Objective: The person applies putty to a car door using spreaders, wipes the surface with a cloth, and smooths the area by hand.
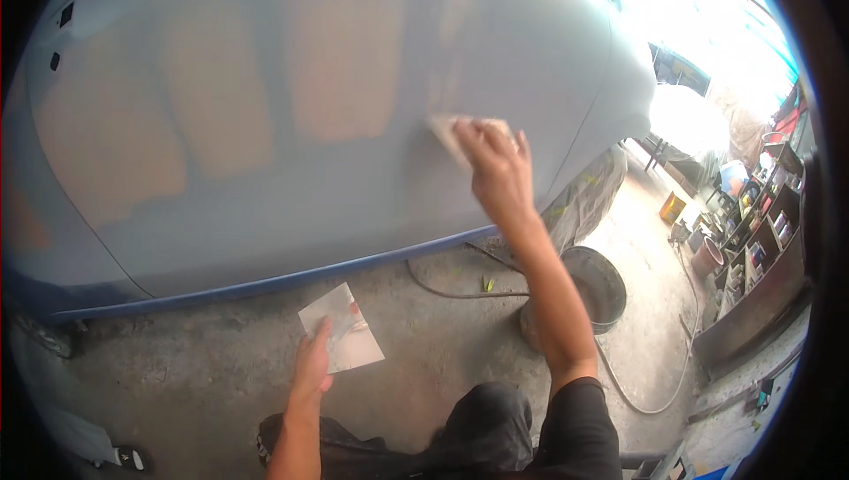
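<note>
In my left hand (313,360) is a thin white rectangular mixing board (361,343), gripped by its near edge. Greyish filler putty with a small reddish spot (355,309) lies on it. Up at the car panel, my right hand (500,168) has its fingers closed on a pale flat putty spreader (449,139). The spreader's edge appears to rest against the grey car door (522,64), just right of a broad tan filler patch (345,55). A fainter tan streak (447,46) runs above the spreader.
A blue sill (265,283) runs along the door's bottom. Beside my right forearm stands a dark bucket (610,290), with a hose (442,292) on the concrete floor. Cluttered shelves (752,241) line the right side. Plastic sheeting (591,197) covers the wheel.
</note>
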Demonstrator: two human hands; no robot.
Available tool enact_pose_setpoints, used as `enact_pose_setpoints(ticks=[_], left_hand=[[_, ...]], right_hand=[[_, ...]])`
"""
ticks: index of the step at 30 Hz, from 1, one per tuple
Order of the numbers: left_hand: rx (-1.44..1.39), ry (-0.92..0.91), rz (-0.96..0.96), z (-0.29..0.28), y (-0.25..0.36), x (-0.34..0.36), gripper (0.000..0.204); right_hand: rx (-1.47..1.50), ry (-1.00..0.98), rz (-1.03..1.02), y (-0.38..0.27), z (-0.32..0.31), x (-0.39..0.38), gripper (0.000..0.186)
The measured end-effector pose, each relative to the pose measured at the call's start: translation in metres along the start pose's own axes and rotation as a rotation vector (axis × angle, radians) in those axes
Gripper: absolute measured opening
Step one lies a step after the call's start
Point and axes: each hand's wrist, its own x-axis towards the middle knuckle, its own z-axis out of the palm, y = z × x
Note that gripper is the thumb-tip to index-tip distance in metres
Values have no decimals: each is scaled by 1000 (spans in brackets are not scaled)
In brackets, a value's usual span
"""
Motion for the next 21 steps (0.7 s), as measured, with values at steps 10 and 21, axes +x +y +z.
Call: enact_pose_setpoints(ticks=[10, 21], left_hand=[[25, -33, 0, -3, -3, 7, 47], [19, -11, -17, 4, 4, -7, 48]], right_hand=[[70, 205, -90, 24, -60, 165, 45], [-26, 146, -144, 20, -29, 119, 64]])
